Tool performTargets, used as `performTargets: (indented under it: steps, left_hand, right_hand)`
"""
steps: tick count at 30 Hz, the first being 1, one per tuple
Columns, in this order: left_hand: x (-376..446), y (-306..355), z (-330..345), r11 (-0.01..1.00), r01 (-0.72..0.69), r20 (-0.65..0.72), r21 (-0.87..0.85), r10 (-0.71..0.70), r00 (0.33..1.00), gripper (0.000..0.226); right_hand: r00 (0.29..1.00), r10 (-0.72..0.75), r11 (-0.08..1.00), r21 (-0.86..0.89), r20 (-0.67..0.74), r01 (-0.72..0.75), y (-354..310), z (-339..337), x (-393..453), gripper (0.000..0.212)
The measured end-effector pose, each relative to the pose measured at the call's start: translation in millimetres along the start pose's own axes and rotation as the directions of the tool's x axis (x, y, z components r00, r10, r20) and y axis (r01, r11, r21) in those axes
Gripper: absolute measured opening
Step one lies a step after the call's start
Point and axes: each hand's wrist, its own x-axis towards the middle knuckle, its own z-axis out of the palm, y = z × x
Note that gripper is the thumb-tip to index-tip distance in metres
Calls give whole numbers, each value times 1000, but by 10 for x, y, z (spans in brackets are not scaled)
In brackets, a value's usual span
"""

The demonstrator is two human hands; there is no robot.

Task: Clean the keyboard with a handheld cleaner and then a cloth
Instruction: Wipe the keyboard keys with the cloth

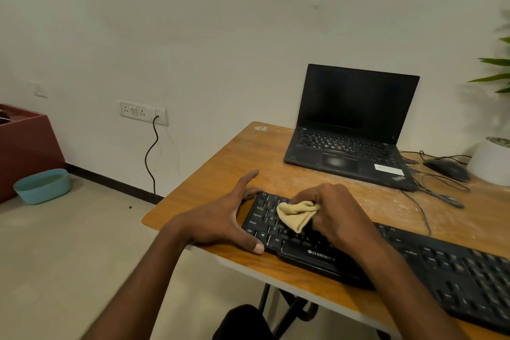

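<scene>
A black keyboard lies along the near edge of the wooden table. My right hand grips a bunched tan cloth and holds it down on the keys at the keyboard's left part. My left hand holds the keyboard's left end, thumb on its front corner and fingers around the far corner. No handheld cleaner is in view.
An open black laptop stands at the back of the table, with a black mouse and loose cables to its right. A white plant pot sits at the far right. On the floor at left are a teal basin and a red-brown box.
</scene>
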Motion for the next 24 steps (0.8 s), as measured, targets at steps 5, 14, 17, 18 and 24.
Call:
performTargets:
  steps: [5,14,17,18,24]
  left_hand:
    - [3,1,26,1000,-2,-5,2,2,1000,142]
    - [-16,77,49,997,24,-32,70,-22,999,142]
    - [-9,58,33,998,20,-20,64,-19,1000,140]
    - [-6,45,29,998,21,-15,55,-20,1000,140]
    - [5,23,44,998,12,-8,56,-11,1000,137]
  right_hand:
    - [999,13,999,-31,-52,-15,-117,83,2,39]
    - [997,-82,992,92,7,81,-429,309,134,48]
    - [1000,12,999,35,6,-12,-242,180,8,52]
    - [999,46,999,20,0,-46,-187,153,-37,53]
    - [999,30,999,15,-33,-30,-304,207,-96,46]
